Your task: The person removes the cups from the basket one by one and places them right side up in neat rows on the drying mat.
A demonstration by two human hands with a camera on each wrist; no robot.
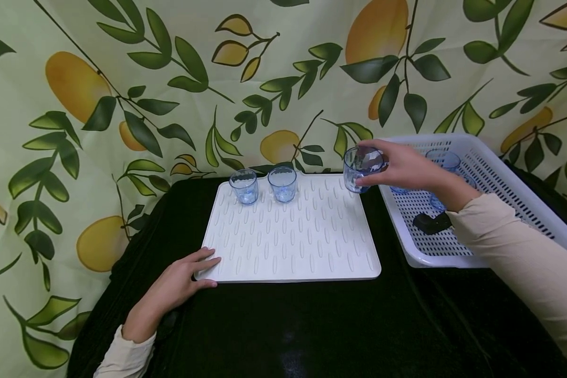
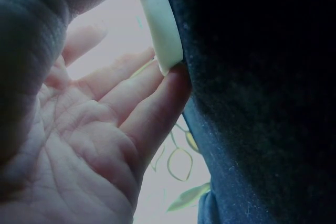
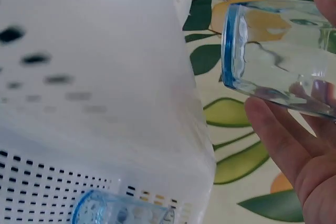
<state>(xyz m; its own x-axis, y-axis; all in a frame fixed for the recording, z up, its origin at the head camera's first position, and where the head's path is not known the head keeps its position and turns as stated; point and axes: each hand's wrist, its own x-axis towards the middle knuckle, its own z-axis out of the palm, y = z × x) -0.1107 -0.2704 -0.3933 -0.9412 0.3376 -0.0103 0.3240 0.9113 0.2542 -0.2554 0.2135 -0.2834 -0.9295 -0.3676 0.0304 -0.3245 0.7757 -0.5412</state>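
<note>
My right hand (image 1: 401, 165) holds a clear blue-tinted glass (image 1: 354, 173) over the back right corner of the white ridged mat (image 1: 293, 236). Thumb and fingers pinch the glass from its sides, and its blue base shows in the right wrist view. Two similar glasses, a left one (image 1: 244, 187) and another (image 1: 282, 185) beside it, stand upright along the mat's back edge. At the mat's front left corner rests my left hand (image 1: 179, 278), fingers extended on the surface and thumb by the front edge. The mat's pale rim (image 2: 165, 30) meets its fingers in the left wrist view.
A white perforated basket (image 1: 408, 247) stands right of the mat, partly behind my right forearm. Inside lie several blue-tinted glasses (image 1: 446, 159) and a black object (image 1: 430, 223). Dark cloth (image 1: 288, 325) covers the table, and a lemon-patterned curtain (image 1: 245, 115) hangs behind.
</note>
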